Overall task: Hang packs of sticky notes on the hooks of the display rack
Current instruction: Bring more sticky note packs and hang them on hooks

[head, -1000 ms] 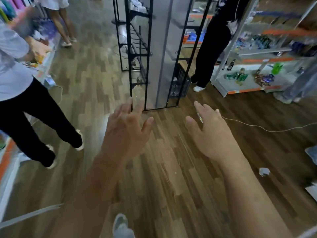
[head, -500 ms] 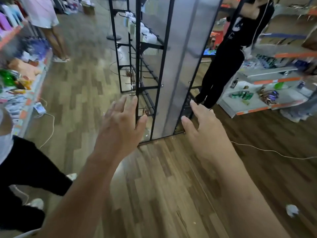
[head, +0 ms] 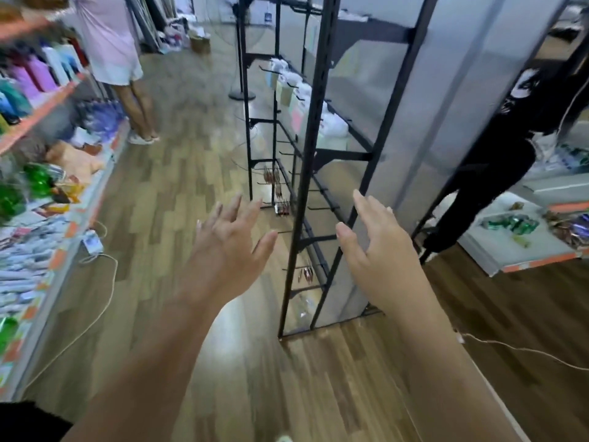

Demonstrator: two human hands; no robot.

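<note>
Brown wood-look flooring (head: 318,384) is seen beneath two bare forearms stretched forward. The left hand (head: 229,250) is held palm down with its fingers spread and nothing in it. The right hand (head: 379,250) is likewise spread and empty, its fingers straight. Its fingertips (head: 358,197) are seen against the edge of a grey panel (head: 414,122); whether contact is made cannot be told.

Between the two hands the black metal display rack (head: 314,154) is seen end-on, its foot set on the floor just ahead. Thin black hooks (head: 287,153) are fixed along its left side. On the lower hooks, small reddish items (head: 282,208) are hung; what they are cannot be made out. On the upper hooks, farther back, pastel packs of sticky notes (head: 296,118) are hung, with white bundles (head: 333,124) laid on the rack just beside them.

A white cable (head: 526,354) is trailed over the floor at the right, and another cable (head: 106,282) at the left, beside a stocked shop shelf (head: 47,218) with orange edging. Beyond the rack, a person in black (head: 497,161) is seen at the right, and a person in a pale pink dress (head: 111,43) at the far left.
</note>
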